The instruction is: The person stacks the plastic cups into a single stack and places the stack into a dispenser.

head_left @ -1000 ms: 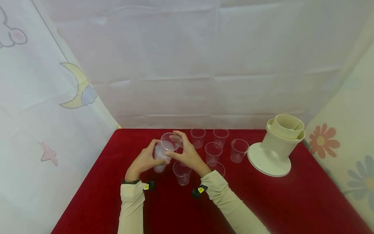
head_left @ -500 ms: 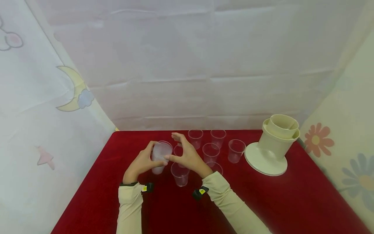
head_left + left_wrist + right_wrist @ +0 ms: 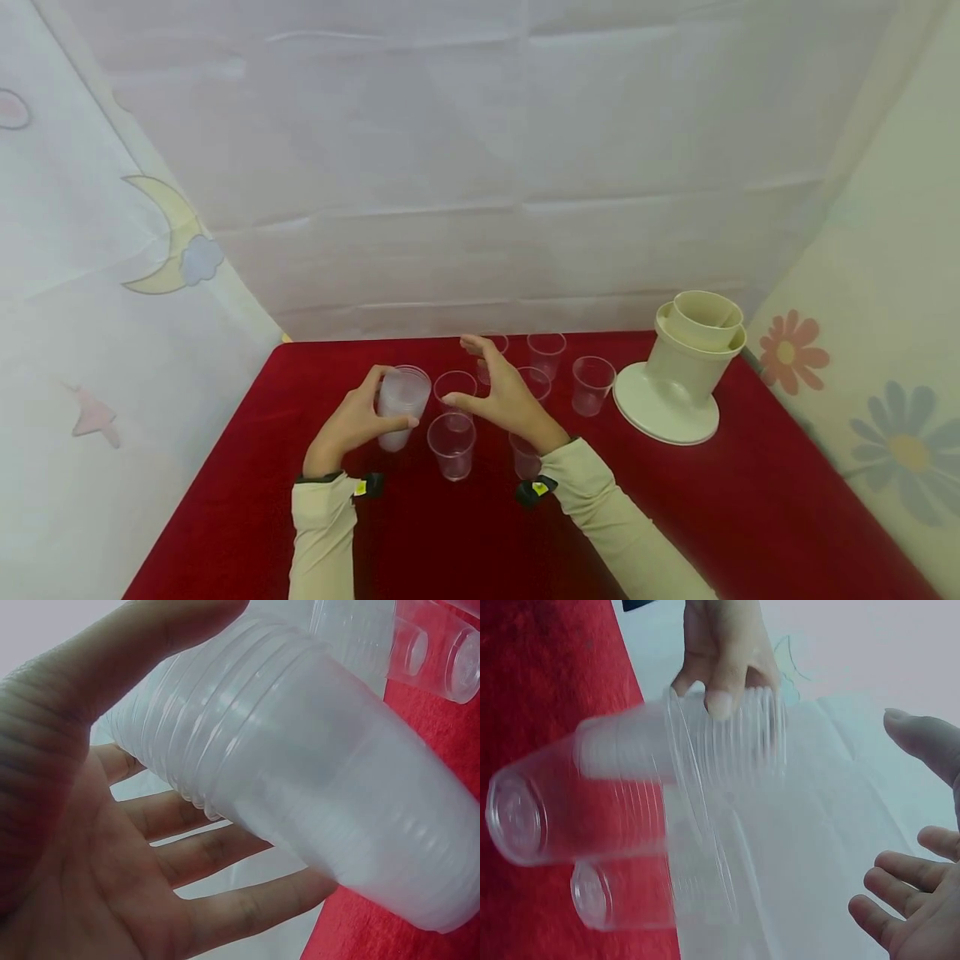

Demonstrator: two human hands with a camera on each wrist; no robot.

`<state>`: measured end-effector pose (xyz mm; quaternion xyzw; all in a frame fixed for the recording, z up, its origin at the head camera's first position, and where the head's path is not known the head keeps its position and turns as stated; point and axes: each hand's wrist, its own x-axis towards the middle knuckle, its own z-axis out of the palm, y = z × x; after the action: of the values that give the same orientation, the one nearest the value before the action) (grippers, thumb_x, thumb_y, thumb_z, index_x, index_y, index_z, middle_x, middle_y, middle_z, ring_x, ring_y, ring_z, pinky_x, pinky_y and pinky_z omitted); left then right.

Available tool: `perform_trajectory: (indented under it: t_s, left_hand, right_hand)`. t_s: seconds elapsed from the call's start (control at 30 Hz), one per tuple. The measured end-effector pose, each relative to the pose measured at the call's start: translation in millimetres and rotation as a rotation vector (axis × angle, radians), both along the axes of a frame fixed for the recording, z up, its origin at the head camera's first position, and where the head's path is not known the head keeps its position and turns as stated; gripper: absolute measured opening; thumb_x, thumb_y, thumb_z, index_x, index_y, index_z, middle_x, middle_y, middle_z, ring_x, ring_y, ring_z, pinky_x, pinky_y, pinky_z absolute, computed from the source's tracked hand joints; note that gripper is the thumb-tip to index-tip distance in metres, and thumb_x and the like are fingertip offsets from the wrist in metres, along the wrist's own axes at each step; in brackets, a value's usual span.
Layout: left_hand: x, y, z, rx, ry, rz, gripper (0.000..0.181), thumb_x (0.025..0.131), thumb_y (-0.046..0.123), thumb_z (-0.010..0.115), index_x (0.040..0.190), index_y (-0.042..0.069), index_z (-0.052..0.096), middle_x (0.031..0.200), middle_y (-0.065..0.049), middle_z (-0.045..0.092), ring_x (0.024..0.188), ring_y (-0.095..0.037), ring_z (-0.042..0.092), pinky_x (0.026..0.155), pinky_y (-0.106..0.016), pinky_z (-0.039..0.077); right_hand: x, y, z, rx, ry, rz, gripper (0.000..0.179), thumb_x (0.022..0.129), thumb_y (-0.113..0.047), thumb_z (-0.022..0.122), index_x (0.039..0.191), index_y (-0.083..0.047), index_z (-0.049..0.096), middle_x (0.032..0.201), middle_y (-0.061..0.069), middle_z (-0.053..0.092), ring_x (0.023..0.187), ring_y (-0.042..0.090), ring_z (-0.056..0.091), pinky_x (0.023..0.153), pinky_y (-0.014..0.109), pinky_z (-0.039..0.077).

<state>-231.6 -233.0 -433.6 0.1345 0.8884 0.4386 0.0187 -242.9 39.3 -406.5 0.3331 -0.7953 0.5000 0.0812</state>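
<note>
My left hand [image 3: 352, 425] grips a stack of nested clear plastic cups [image 3: 402, 404] at the left of the table. In the left wrist view the cup stack [image 3: 337, 765] lies between thumb and fingers, its rims close together and its bottoms pointing down over the red cloth. To the right, my right hand [image 3: 510, 404] hovers with thumb and fingers spread, holding nothing. In the right wrist view the right hand [image 3: 922, 900] is apart from the cups. Single clear cups stand near it: a front cup [image 3: 453, 454], and one behind it [image 3: 455, 385] between the hands.
More clear cups stand to the right, including one [image 3: 592, 387] beside a cream plastic stand [image 3: 686, 367] with a round base. The right forearm and hand partly cover several cups. The red table [image 3: 420, 542] meets white patterned sheets behind and at both sides.
One second ago my right hand held a clear cup over the stack's mouth. That cup has gone into the stack. The right hand has let go and moved right; the left still grips the stack.
</note>
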Motion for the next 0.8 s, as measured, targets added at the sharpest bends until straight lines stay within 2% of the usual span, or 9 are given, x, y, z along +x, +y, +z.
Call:
perform_trajectory:
  t_s: [0.27,0.5,0.8]
  left_hand:
    - [-1.1,-1.0,-1.2,-0.007,-0.006,0.009,0.081,0.075,0.036,0.085,0.138,0.016,0.038,0.121,-0.014,0.06,0.099,-0.029,0.061,0.08,-0.046,0.057]
    - [0.5,-2.3,-0.9,-0.008,-0.013,0.004,0.081,0.076,0.036,0.085,0.138,0.014,0.037,0.121,-0.015,0.059,0.101,-0.03,0.06,0.079,-0.045,0.057]
    - [-1.0,-1.1,1.6,-0.002,-0.005,-0.001,0.084,0.075,0.035,0.086,0.139,0.014,0.036,0.123,-0.017,0.059,0.104,-0.033,0.06,0.08,-0.049,0.057]
  right_hand:
    - [-0.8,23.8,-2.6,0.004,-0.003,-0.052,0.085,0.082,-0.028,0.083,0.151,-0.015,0.033,0.149,0.008,0.046,0.139,0.029,0.043,0.111,0.05,0.038]
    - [1.9,41.9,-3.6,0.009,-0.007,-0.087,0.084,0.083,-0.024,0.082,0.151,-0.014,0.032,0.15,0.012,0.044,0.136,0.035,0.044,0.107,0.053,0.041]
    - [1.8,60.6,-10.7,-0.009,-0.02,-0.11,0.085,0.083,-0.02,0.082,0.151,-0.009,0.031,0.15,0.015,0.044,0.138,0.031,0.042,0.11,0.052,0.037]
